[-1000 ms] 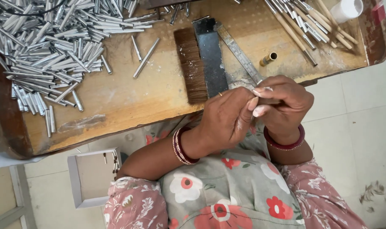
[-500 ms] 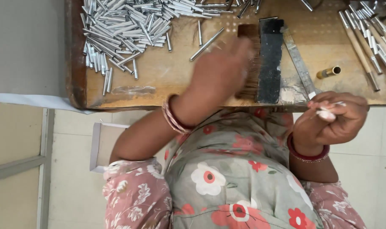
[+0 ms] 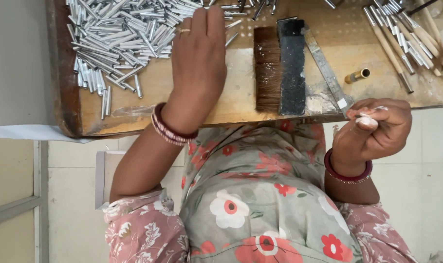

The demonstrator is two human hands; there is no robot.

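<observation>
Metal tubes (image 3: 124, 39) pile cut off at top edge.

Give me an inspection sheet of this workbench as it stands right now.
Surface: worn wooden bench, stained near the front edge.
Job's things: heap of small metal tubes at far left; a small white tuft pinched in the right hand.
Clutter: flat brush, black block, metal ruler, brass ferrule, row of wooden-handled brushes at far right.
Grippers: left hand lies palm down at the tube heap's edge; right hand is held off the bench, fingers closed on the tuft.
Cables: nothing seen.
Surroundings: pale tiled floor, a white frame under the bench.
</observation>
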